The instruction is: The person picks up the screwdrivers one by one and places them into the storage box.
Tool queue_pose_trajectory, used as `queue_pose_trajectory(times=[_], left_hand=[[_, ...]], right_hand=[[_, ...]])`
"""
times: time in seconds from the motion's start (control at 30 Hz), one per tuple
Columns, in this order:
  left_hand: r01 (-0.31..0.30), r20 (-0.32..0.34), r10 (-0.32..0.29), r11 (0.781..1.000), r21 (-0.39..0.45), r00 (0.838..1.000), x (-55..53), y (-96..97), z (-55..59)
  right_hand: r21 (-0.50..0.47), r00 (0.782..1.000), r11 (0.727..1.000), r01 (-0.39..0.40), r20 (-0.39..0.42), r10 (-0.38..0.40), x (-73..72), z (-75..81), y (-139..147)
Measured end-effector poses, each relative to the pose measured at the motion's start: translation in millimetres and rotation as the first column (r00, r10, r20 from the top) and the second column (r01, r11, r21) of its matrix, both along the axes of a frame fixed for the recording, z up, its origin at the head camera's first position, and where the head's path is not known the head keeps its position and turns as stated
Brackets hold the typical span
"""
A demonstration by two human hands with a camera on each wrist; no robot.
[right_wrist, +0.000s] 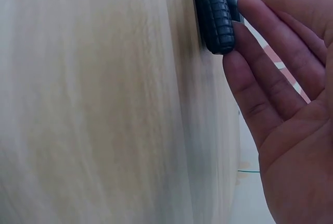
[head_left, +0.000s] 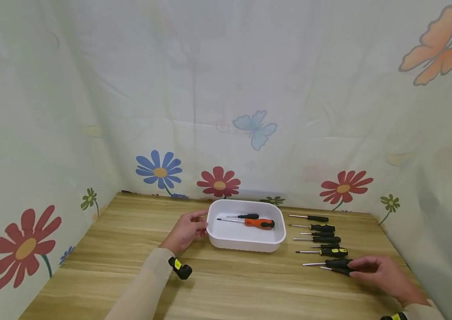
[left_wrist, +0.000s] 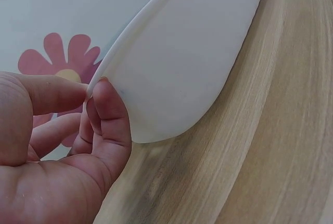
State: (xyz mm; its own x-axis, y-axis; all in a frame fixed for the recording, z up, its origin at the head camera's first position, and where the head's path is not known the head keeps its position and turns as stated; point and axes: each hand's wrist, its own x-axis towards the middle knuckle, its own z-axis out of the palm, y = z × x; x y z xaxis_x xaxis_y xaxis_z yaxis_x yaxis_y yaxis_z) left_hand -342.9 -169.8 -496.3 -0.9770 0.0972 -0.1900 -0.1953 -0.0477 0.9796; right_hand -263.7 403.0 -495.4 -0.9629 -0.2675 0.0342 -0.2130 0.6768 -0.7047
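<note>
A white plastic tray [head_left: 246, 246] sits in the middle of the wooden table. Inside it lie an orange-and-black screwdriver [head_left: 259, 223] and a smaller black screwdriver [head_left: 249, 216]. My left hand [head_left: 187, 231] pinches the tray's left rim, seen close up in the left wrist view. Over at the right, my right hand [head_left: 382, 275] reaches to the handle ends of two black screwdrivers, the nearer one [head_left: 341, 270] and the one just behind it [head_left: 338, 263]. The right wrist view shows fairly straight fingertips touching a ridged black handle [right_wrist: 216, 23].
Several more screwdrivers lie in a column right of the tray, among them a black-and-yellow one [head_left: 333, 252] and a black one at the back [head_left: 317, 218]. A pale curtain [head_left: 226, 89] printed with flowers and butterflies encloses the wooden table [head_left: 226, 284] behind and at both sides.
</note>
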Motion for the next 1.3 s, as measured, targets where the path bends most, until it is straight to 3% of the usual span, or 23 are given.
queue_pose_trajectory(times=[0.27, 0.47, 0.87, 1.1, 1.3], left_hand=[[-0.014, -0.002, 0.014, 1.0, 0.016, 1.0, -0.9, 0.4, -1.3], [-0.011, -0.004, 0.011, 1.0, 0.007, 1.0, -1.8, -0.4, -1.3], [-0.016, -0.002, 0.016, 1.0, 0.024, 1.0, -2.0, 0.5, 0.6], [-0.02, -0.002, 0.02, 1.0, 0.023, 1.0, -1.9, 1.2, 0.4], [-0.023, 0.002, 0.023, 0.999, 0.026, 1.0, -1.8, 1.0, -1.4]], right_hand=[[0.064, 1.0, 0.998, -0.013, 0.02, 0.011, -0.7, 0.9, 0], [0.14, 0.998, 0.99, 0.022, 0.052, -0.03, -3.4, 0.6, -2], [0.241, 0.999, 0.97, 0.033, 0.008, -0.036, -4.5, 0.8, -9], [0.241, 1.0, 0.971, -0.009, 0.013, 0.007, -6.7, 1.1, -10], [0.223, 0.999, 0.975, -0.001, 0.041, -0.008, -6.6, 0.2, -10]])
